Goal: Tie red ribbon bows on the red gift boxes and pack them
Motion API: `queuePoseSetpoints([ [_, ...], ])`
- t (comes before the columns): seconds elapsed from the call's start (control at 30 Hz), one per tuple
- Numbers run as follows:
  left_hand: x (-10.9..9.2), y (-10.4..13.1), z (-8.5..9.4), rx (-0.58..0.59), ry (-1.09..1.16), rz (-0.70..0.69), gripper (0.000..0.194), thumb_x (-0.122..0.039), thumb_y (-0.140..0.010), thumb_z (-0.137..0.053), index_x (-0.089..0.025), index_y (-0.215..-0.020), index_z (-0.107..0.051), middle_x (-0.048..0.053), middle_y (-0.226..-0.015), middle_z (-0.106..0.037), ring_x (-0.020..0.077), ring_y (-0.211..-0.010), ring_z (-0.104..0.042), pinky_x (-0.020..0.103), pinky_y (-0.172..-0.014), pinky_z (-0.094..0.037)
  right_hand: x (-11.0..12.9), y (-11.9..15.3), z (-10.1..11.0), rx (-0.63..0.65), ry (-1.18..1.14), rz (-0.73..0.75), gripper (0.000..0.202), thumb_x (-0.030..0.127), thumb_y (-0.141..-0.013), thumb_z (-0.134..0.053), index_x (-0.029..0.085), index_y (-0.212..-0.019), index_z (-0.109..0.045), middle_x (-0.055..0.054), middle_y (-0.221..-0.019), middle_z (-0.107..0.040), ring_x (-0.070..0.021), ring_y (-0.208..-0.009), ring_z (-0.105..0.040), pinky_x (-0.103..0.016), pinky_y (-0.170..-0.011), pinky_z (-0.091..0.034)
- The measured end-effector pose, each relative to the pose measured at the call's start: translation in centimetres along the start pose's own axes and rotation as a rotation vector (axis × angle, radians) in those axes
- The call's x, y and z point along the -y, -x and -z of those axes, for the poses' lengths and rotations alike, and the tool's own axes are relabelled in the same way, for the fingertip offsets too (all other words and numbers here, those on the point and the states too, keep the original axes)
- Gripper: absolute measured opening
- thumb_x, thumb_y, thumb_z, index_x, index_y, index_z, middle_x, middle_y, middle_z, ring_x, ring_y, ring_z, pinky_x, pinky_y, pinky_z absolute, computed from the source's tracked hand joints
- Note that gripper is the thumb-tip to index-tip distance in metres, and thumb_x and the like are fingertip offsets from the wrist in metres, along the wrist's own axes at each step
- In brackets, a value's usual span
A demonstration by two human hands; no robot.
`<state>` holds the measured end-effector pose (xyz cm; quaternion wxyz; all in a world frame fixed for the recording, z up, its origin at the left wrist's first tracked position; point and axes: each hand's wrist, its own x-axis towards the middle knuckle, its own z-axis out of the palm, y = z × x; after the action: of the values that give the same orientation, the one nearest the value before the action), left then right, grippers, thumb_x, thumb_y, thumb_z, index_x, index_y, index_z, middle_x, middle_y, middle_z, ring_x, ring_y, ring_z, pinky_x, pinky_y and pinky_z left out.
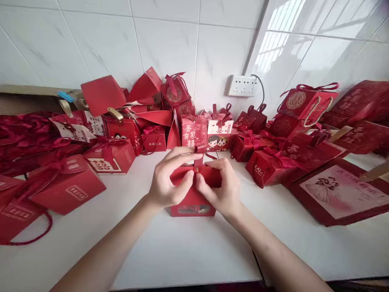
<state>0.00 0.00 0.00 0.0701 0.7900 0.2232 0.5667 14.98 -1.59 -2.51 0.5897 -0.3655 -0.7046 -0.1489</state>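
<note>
Red box [194, 194] stands upright on white table [179, 255], midway between left hand [165, 178] and right hand [223, 184], top edge running left to right. Both hands pinch narrowly on its top, thumbs nearly touching; ribbon loop [199, 149] rises between, left fingertips nearer it.

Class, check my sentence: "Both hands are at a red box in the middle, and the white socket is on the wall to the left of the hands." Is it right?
Not quite. The head view shows the white socket on the wall to the right of the left hand and right hand. Both are indeed at a red box in the middle.
</note>
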Motion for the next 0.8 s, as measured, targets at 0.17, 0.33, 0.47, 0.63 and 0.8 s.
queuePoseSetpoints([
  [0.17, -0.10, 0.03, -0.08, -0.006, -0.001, 0.002, 0.033, -0.008, -0.077, -0.052, -0.018, -0.105, -0.065, 0.005, -0.102, -0.062, 0.0157, -0.095, -0.059, 0.022, -0.070, -0.056, -0.33, -0.44, 0.16, 0.002, 0.072, 0.097, 0.017, 0.026, -0.080, -0.061, 0.019, -0.093, -0.052, -0.008, -0.084, -0.064, -0.0167, -0.073, -0.064, -0.027, -0.055, -0.052],
  [0.33, -0.08, 0.03, -0.22, -0.023, 0.012, -0.005, 0.033, -0.007, -0.076, -0.053, -0.018, -0.105, -0.065, 0.005, -0.101, -0.062, 0.0155, -0.093, -0.059, 0.022, -0.070, -0.056, -0.36, -0.82, 0.60, 0.007, 0.121, 0.172, 0.015, 0.018, -0.080, -0.058, 0.017, -0.094, -0.054, -0.011, -0.096, -0.066, -0.0184, -0.081, -0.067, -0.027, -0.060, -0.054],
  [0.47, -0.11, -0.02, -0.24, -0.025, 0.019, -0.001, 0.032, -0.007, -0.076, -0.053, -0.017, -0.104, -0.065, 0.006, -0.100, -0.062, 0.0157, -0.092, -0.060, 0.023, -0.070, -0.056, -0.41, -0.87, 0.71, 0.020, 0.099, 0.140, 0.014, 0.011, -0.082, -0.053, 0.019, -0.093, -0.054, -0.007, -0.087, -0.066, -0.0145, -0.073, -0.065, -0.024, -0.058, -0.053],
  [0.63, -0.08, 0.00, -0.14, -0.014, 0.032, 0.001, 0.031, -0.009, -0.077, -0.052, -0.017, -0.105, -0.065, 0.006, -0.101, -0.061, 0.0164, -0.093, -0.059, 0.023, -0.069, -0.056, -0.35, -0.78, 0.70, 0.057, 0.040, 0.131, 0.015, 0.023, -0.080, -0.056, 0.018, -0.095, -0.052, -0.008, -0.082, -0.063, -0.0177, -0.074, -0.064, -0.028, -0.058, -0.054],
  [0.8, -0.02, 0.00, -0.20, -0.017, 0.015, -0.005, 0.031, -0.007, -0.078, -0.052, -0.016, -0.105, -0.065, 0.006, -0.101, -0.062, 0.0154, -0.094, -0.059, 0.022, -0.070, -0.056, -0.38, -0.66, 0.56, 0.059, 0.065, 0.095, 0.015, 0.022, -0.082, -0.055, 0.019, -0.095, -0.051, -0.007, -0.081, -0.062, -0.0179, -0.075, -0.063, -0.028, -0.058, -0.053],
])
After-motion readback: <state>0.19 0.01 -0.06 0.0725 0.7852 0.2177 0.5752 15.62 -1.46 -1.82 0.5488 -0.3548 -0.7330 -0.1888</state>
